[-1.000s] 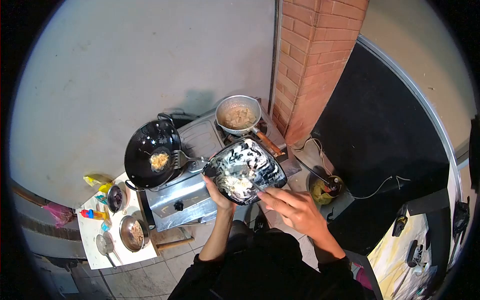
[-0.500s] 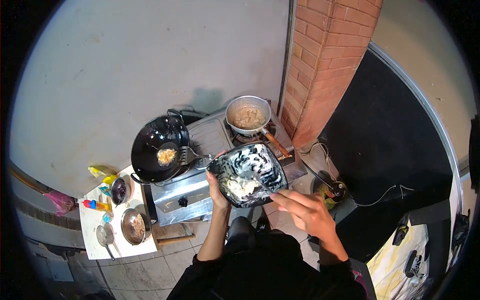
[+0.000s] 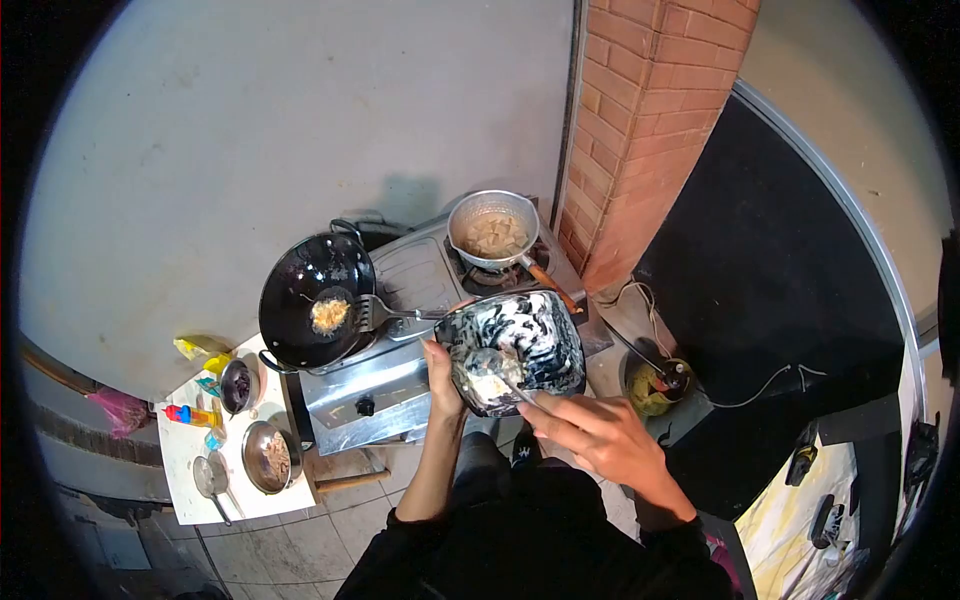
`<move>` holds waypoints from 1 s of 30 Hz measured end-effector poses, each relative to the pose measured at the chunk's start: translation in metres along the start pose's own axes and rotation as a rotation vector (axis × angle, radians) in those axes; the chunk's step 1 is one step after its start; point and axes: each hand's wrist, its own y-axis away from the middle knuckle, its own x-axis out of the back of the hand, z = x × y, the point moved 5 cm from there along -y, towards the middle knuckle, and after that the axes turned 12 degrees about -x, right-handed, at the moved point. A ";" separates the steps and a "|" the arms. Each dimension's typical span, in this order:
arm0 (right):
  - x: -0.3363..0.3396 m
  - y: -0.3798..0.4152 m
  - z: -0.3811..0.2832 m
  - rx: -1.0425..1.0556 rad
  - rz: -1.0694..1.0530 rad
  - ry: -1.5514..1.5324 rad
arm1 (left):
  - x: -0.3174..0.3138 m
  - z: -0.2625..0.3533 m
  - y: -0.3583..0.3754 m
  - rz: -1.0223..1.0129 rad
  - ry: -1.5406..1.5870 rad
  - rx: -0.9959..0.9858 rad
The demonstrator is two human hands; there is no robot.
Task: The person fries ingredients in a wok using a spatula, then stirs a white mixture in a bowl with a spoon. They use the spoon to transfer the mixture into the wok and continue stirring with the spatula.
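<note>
My left hand [image 3: 444, 378] grips the left side of a black square bowl [image 3: 560, 355], tilted above the front of the stove. White, creamy batter smears the inside of the bowl, with a lumpy pale mass [image 3: 490, 380] at its lower left. In my right hand [image 3: 598, 437] is a metal spoon [image 3: 516, 388], its head down in that mass. Behind the bowl, a slotted turner [image 3: 372, 313] rests over the edge of a black wok [image 3: 290, 285]; its handle end is hidden. A golden fried piece [image 3: 329, 316] lies in the wok.
A saucepan [image 3: 456, 235] with pale pieces in liquid sits on the stove's [image 3: 365, 405] right burner. On the white side table [image 3: 185, 490] are a steel bowl of food [image 3: 275, 458], a bowl with dark contents [image 3: 238, 386], a strainer [image 3: 208, 478] and a bottle [image 3: 190, 414]. A brick pillar [image 3: 640, 150] stands right.
The bowl has shifted slightly right and tipped differently. The spoon's head has moved left and down into the lumpy mass, with my right hand moving a little left and down.
</note>
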 end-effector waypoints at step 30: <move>-0.014 0.000 0.000 0.163 -0.135 -0.002 | 0.017 0.001 -0.005 0.204 0.079 0.266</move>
